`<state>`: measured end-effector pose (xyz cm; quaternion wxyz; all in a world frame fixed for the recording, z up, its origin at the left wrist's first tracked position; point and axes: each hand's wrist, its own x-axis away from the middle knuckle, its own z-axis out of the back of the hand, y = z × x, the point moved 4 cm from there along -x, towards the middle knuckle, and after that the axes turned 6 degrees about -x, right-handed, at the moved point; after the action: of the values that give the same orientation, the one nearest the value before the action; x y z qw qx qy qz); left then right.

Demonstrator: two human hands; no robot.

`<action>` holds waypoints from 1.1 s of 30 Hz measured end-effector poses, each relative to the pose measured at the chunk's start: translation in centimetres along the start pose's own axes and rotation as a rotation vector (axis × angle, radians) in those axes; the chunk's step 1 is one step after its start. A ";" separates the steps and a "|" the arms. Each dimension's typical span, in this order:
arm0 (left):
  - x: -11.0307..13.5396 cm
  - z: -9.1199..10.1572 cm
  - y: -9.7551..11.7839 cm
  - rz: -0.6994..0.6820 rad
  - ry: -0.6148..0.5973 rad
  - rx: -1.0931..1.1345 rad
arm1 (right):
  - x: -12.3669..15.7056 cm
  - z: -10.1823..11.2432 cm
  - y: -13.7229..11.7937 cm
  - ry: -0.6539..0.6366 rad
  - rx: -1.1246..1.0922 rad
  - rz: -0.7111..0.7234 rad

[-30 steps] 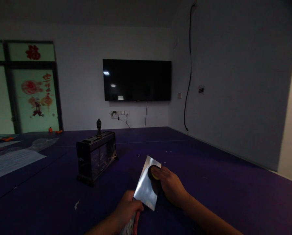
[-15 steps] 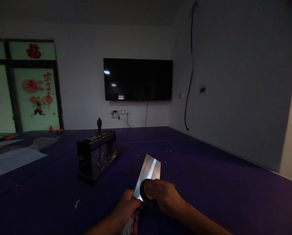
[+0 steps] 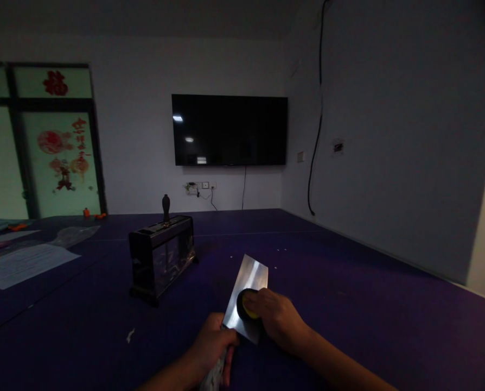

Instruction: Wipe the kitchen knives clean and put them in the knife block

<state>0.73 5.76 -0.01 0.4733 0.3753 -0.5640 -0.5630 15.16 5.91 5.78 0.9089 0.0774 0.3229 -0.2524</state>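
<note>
My left hand point(image 3: 213, 344) is wrapped round the handle of a broad steel cleaver point(image 3: 247, 282), whose blade points away from me and slightly right over the dark purple floor mat point(image 3: 348, 315). My right hand point(image 3: 275, 316) is closed on a small round dark pad with a yellow side point(image 3: 245, 307) and presses it flat against the middle of the blade. The handle is mostly hidden by my fingers.
A black knife block with clear sides point(image 3: 161, 257) stands to the left ahead, one dark handle sticking up from it. Plastic sheets point(image 3: 23, 260) lie at the far left. A wall television point(image 3: 229, 130) hangs ahead. A grey wall point(image 3: 389, 163) runs along the right.
My right hand slid the pad down the blade toward the handle, then partway back up. My left hand kept the cleaver nearly still.
</note>
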 end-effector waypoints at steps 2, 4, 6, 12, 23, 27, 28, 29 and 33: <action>0.0 0.0 -0.3 0.008 -0.020 0.021 | 0.0 0.2 0.8 0.003 0.001 -0.064; -0.1 0.1 -0.4 0.009 -0.022 0.013 | 0.0 0.3 1.7 0.000 0.003 -0.109; -0.2 0.2 -0.5 0.025 -0.022 -0.002 | 0.1 0.3 2.5 -0.003 0.011 -0.148; -0.2 0.3 -0.2 0.089 -0.012 -0.032 | 0.6 0.0 4.2 0.066 0.071 -0.207; -0.6 0.2 -0.6 -0.018 0.021 -0.037 | 0.2 -0.1 0.1 -0.058 0.023 0.039; -0.9 0.6 -0.7 -0.028 0.112 -0.013 | -0.2 0.0 -2.0 -0.069 0.001 0.160; -0.9 0.7 -0.5 -0.042 0.145 0.000 | -0.3 0.0 -2.3 -0.071 0.000 0.181; -0.8 0.8 -0.3 -0.053 0.161 0.009 | -0.3 0.0 -2.6 -0.071 -0.001 0.196; 0.0 0.7 0.7 -0.037 0.171 0.000 | -0.3 0.0 -2.9 -0.076 -0.014 0.218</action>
<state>0.18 6.02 0.72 0.5094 0.4324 -0.5143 -0.5376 13.47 3.55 6.07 0.9431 0.0963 0.2794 -0.1524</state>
